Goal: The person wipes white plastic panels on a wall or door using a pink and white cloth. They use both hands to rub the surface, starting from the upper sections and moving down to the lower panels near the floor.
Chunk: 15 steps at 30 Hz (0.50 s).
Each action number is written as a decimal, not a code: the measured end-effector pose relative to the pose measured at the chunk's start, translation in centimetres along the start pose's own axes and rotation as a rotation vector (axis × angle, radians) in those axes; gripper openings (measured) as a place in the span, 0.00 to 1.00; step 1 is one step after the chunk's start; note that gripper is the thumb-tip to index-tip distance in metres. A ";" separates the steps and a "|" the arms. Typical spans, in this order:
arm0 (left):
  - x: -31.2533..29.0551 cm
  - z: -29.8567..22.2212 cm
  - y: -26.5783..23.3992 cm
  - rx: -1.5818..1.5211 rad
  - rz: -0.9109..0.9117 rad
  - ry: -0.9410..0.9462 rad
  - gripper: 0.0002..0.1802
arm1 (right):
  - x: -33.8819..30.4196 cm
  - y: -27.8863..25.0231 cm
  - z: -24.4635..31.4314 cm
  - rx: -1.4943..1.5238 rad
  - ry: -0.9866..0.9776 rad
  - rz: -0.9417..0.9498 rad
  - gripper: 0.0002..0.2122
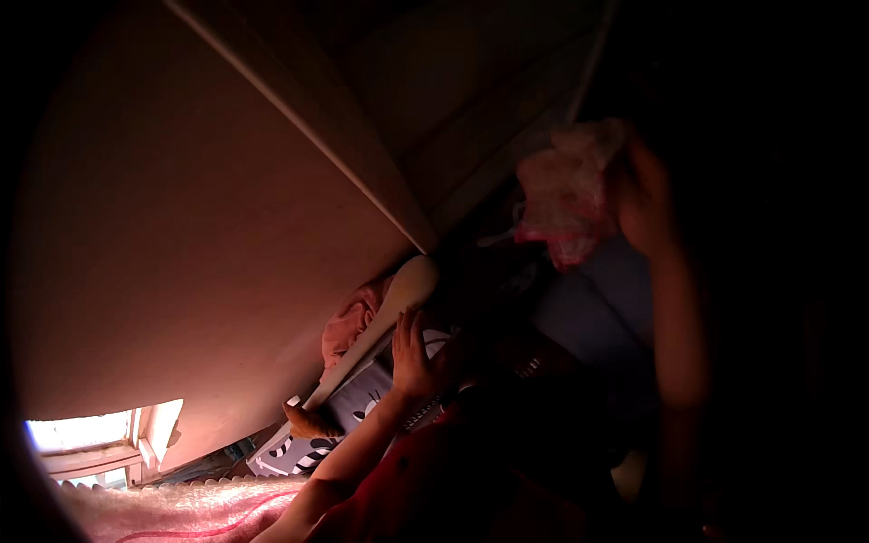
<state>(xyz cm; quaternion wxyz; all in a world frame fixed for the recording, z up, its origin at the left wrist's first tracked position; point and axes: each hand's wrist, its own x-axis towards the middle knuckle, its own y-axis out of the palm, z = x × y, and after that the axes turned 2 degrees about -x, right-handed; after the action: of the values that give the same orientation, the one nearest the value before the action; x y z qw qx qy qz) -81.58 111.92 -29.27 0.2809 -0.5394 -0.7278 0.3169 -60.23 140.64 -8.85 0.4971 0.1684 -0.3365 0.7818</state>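
Observation:
My right hand [644, 204] is raised at the right, its fingers closed at the edge of a crumpled white-and-pink cloth [563, 195]. The cloth hangs to the left of that hand; deep shadow hides most of the grip. Lower and nearer the middle, my left hand [413, 362] has its fingers stretched out. Its fingertips are at the edge of a pale, rounded wooden rail [409, 285]; whether they press on it I cannot tell. Beneath the left forearm lies a grey fabric with black-and-white animal prints [348, 412].
A pinkish wall [199, 253] fills the left, with a bright window [100, 439] low down. Pink cloth [348, 330] is bunched behind the rail. A wooden beam [317, 118] slants overhead. A translucent pink-edged sheet [208, 511] lies at bottom left, a bluish-grey surface [588, 308] below the held cloth.

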 end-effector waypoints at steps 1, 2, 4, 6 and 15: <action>-0.4 0.7 1.1 0.114 0.030 -0.046 0.45 | -2.0 -0.7 -1.1 0.119 0.166 0.013 0.12; -0.3 0.2 2.5 0.165 -0.003 -0.016 0.47 | -4.0 -2.6 -1.9 0.214 0.334 0.012 0.12; 0.0 -1.4 4.7 0.202 0.003 -0.018 0.49 | -8.8 -5.7 -5.0 0.323 0.504 -0.012 0.12; 0.6 -3.1 6.1 0.311 0.021 -0.029 0.56 | -12.2 -7.7 -7.0 0.453 0.669 -0.030 0.12; 0.2 -1.7 12.1 0.485 0.072 -0.365 0.81 | -9.5 -8.1 -11.7 0.401 0.401 0.310 0.05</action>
<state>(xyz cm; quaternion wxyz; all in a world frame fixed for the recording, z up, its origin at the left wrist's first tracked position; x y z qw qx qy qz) -73.01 115.03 -37.41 0.2547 -0.4161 -0.6500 0.5827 -47.93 144.64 -20.02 0.3855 0.0522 -0.0926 0.9166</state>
